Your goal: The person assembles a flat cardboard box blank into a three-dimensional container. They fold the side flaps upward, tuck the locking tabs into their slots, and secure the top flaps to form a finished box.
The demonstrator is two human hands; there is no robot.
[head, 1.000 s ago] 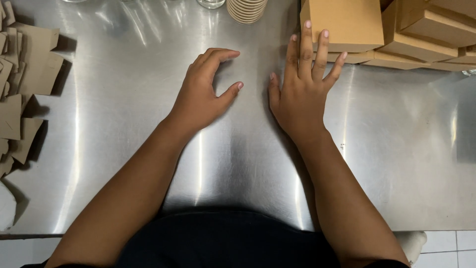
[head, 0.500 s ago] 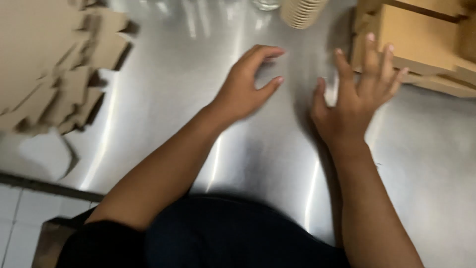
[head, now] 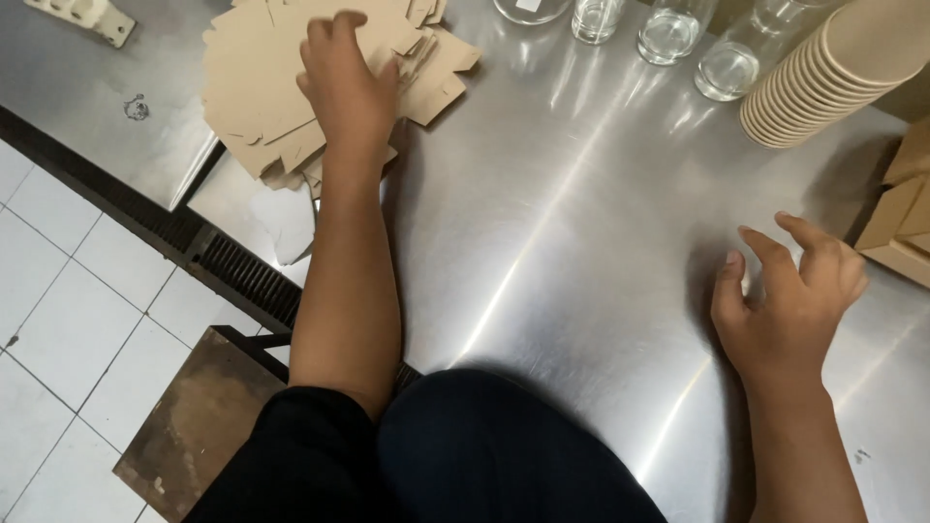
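My left hand (head: 346,85) reaches far left and lies flat on top of a loose pile of flat brown cardboard blanks (head: 262,87) at the left end of the steel table (head: 562,252). Its fingers are spread over the top sheet; whether they grip a sheet cannot be seen. My right hand (head: 790,300) rests on the bare steel at the right with fingers apart and slightly curled, holding nothing. It sits just left of folded brown boxes (head: 906,218).
Several clear glasses (head: 668,34) stand along the table's far edge. A sideways stack of paper cups (head: 823,82) lies at the back right. White floor tiles (head: 68,320), a dark floor drain (head: 232,271) and a brown stool (head: 208,416) are at the left.
The view has swung left. My left hand moved from the table's middle out to the cardboard pile. My right hand left the box and came down onto the steel.
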